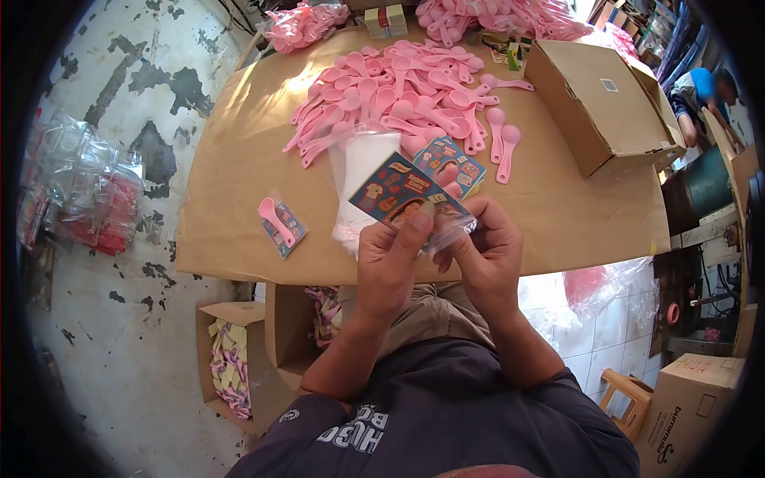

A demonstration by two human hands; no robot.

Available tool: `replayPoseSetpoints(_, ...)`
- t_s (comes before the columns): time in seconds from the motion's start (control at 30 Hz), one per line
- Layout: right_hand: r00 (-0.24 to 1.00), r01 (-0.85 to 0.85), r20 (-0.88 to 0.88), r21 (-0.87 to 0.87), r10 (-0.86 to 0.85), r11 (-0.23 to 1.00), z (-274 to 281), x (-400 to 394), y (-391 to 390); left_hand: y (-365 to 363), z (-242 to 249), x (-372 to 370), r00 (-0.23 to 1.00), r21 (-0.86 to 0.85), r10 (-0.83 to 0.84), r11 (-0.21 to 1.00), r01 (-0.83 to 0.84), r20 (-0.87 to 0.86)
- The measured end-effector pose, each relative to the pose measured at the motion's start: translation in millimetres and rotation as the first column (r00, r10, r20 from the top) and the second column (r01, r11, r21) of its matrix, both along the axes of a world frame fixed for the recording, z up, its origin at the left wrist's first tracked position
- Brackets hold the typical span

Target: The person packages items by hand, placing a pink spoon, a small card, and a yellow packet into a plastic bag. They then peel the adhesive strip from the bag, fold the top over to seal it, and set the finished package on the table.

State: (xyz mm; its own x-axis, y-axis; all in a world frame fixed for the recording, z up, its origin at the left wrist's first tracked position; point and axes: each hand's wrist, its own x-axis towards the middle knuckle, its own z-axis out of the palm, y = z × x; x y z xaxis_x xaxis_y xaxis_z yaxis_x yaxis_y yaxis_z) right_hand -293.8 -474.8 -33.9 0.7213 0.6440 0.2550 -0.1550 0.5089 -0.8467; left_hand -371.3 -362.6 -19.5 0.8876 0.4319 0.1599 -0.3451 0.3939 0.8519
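The left hand clamps a printed card before the pink plastic spoons while the right hand pinches a clear plastic bag, seemingly card-and-bag fitting that calls for a well-spread bag mouth

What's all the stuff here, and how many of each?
Table: one, brown top, middle
Loose spoons: many, pink, mostly heaped on the table
Spoon with card: one set, pink and blue, table's left
Bagged pink things: several bags, far edge
Held card: one, dark blue, in left hand
Other cards: a few, blue, beyond the hands
Held bag: one, clear, at right hand
Table box: one, brown, right
Plastic packs: several, clear and red, far left
Stool: one, brown, lower right
Printed carton: one, brown, lower right
Other person: one, upper right
Left hand, right hand: one each, bare, centre
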Motion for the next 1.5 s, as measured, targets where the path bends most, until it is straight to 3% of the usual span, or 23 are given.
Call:
replayPoseSetpoints(0.07, 0.99, 0.095, 0.106, -0.043, -0.09, 0.995, -9, 1, 0, -3, 0, 1, 1.0, 0.05, 0.029, 0.998, -0.029, 0.005)
replayPoseSetpoints(0.17, 0.986, 0.15, 0.072, 0.003, -0.15, 0.989, -9, -1, 3, -9, -6, 2, 0.996, 0.051, 0.053, 0.997, -0.057, 0.073)
replayPoseSetpoints(0.3, 0.989, 0.143, 0.027, 0.019, -0.143, 0.99, 3, -4, 7, -16, 8, 4, 0.997, 0.049, 0.069, 0.996, -0.071, 0.035)
replayPoseSetpoints(0.47, 0.995, -0.045, -0.089, -0.024, 0.043, 0.999, 1, -1, 2, -2, 21, 11, 0.95, -0.083, 0.103, 0.993, -0.081, 0.296)
replayPoseSetpoints(0.53, 0.991, -0.059, -0.122, -0.049, 0.053, 0.997, 4, -3, 2, 1, 25, 14, 0.936, -0.088, 0.151, 0.988, -0.129, 0.319)
replayPoseSetpoints(0.6, 0.986, -0.07, -0.153, -0.071, 0.059, 0.995, 6, -4, 2, 4, 26, 17, 0.905, -0.114, 0.107, 0.991, -0.065, 0.411)
replayPoseSetpoints(0.73, 0.996, -0.071, -0.061, -0.158, 0.062, 0.985, 7, -1, -2, 3, 22, 19, 0.907, -0.17, 0.09, 0.985, -0.02, 0.411)
replayPoseSetpoints(0.8, 0.997, -0.072, -0.031, -0.18, 0.067, 0.981, 6, 1, -1, 6, 17, 18, 0.89, -0.174, -0.02, 0.979, 0.111, 0.455)
replayPoseSetpoints(0.9, 0.983, -0.069, -0.175, -0.058, 0.058, 0.996, 3, 1, 5, 0, 11, 21, 0.928, -0.132, -0.036, 0.987, 0.091, 0.37)
replayPoseSetpoints(1.1, 0.985, 0.172, 0.006, -0.09, -0.172, 0.981, -1, -4, 15, 1, 13, 19, 0.936, -0.22, -0.007, 0.971, 0.09, 0.351)
replayPoseSetpoints(1.3, 0.997, 0.03, -0.064, -0.121, -0.038, 0.992, -7, -4, 21, -3, 11, 17, 0.964, -0.17, 0.022, 0.985, 0.024, 0.265)
replayPoseSetpoints(1.4, 0.999, 0.013, -0.043, -0.089, -0.017, 0.996, -11, -5, 24, -1, 7, 14, 0.952, -0.226, 0.007, 0.972, 0.065, 0.305)
replayPoseSetpoints(1.5, 0.998, -0.02, 0.048, -0.215, 0.031, 0.976, -8, -9, 20, 19, 3, 10, 0.922, -0.273, 0.089, 0.962, 0.019, 0.376)
